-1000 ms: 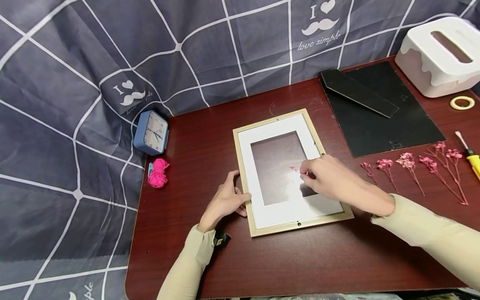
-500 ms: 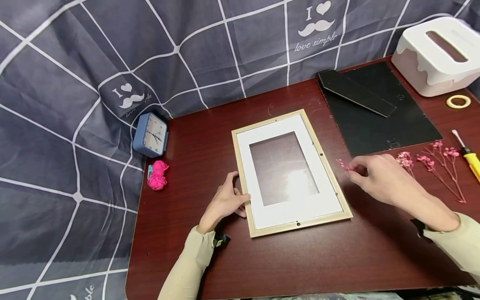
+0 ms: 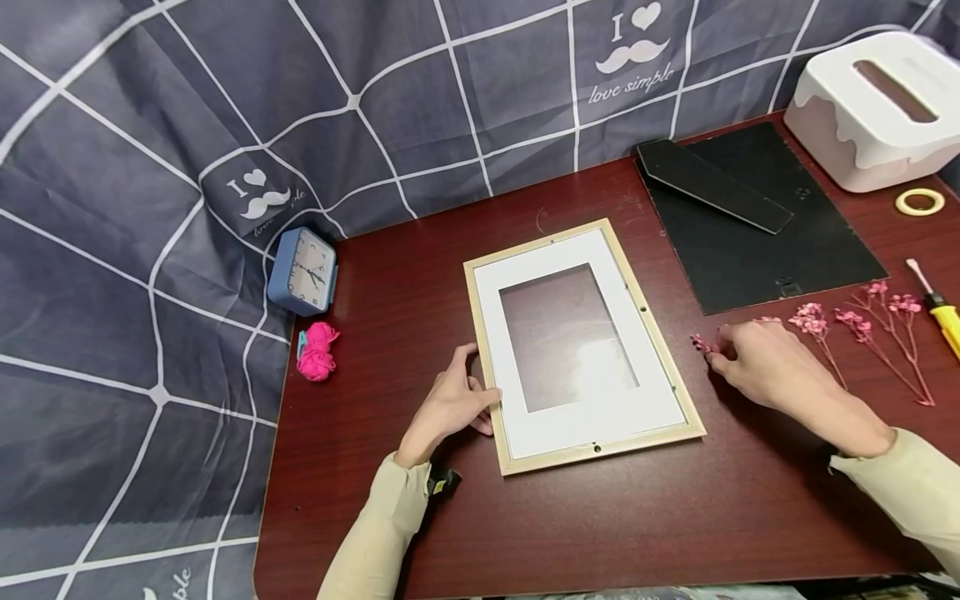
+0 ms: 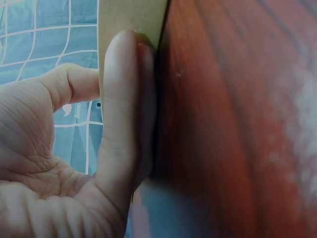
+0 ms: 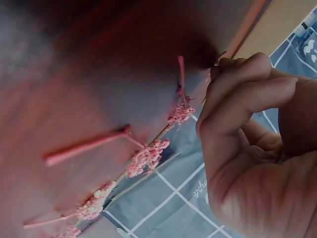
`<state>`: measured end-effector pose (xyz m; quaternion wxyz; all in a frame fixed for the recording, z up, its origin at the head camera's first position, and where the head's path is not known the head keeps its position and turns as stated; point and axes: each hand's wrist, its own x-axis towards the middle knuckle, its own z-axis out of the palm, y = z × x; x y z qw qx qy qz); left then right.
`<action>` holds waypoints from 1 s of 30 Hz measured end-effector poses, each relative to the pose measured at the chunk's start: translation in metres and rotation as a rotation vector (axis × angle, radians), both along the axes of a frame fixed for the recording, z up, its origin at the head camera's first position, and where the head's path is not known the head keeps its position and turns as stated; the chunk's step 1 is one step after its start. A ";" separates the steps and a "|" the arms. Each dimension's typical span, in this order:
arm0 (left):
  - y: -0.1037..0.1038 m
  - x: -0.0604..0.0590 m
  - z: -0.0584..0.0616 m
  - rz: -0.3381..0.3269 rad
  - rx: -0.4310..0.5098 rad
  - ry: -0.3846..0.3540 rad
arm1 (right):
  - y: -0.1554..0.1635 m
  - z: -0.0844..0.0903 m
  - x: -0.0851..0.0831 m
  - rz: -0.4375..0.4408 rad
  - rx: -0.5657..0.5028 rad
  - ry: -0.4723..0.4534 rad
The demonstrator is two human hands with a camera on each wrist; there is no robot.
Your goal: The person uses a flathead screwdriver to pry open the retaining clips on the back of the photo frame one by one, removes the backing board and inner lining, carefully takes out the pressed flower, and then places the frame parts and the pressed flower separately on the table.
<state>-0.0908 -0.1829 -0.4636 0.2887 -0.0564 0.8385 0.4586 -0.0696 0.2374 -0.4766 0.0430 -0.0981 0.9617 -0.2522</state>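
Note:
A light wooden picture frame (image 3: 504, 433) with a white mat (image 3: 562, 433) lies on the dark red table. My left hand (image 3: 452, 396) grips its left edge, thumb on top and fingers against the outer side; the left wrist view shows the thumb and fingers along the wooden edge. Just right of the frame, my right hand (image 3: 772, 358) pinches a small pink dried flower sprig (image 3: 700, 343) low over the table. That sprig's stem is hidden by the fingers. Beside this hand lie several more dried flower sprigs, among them a pale pink one (image 3: 810, 321).
A black backing board (image 3: 772, 258) with its stand lies behind the sprigs. At the right are a yellow-handled screwdriver (image 3: 947, 321), a tape roll (image 3: 920, 202) and a white tissue box (image 3: 870, 108). A blue clock (image 3: 303, 271) and pink yarn (image 3: 317, 352) stand at the left.
My right hand has moved from over the frame's opening to the right with the pink sprig, then lower toward the table beside the other sprigs. My left hand stays on the frame.

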 end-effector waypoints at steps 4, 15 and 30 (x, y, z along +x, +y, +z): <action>0.000 0.001 -0.001 0.000 0.004 0.007 | 0.000 -0.003 -0.002 -0.035 0.034 -0.035; -0.002 0.002 -0.001 -0.007 -0.008 0.030 | -0.018 0.012 0.011 -0.068 0.005 0.005; 0.024 0.056 0.010 -0.327 -0.468 0.916 | -0.048 0.017 0.031 0.028 -0.049 -0.142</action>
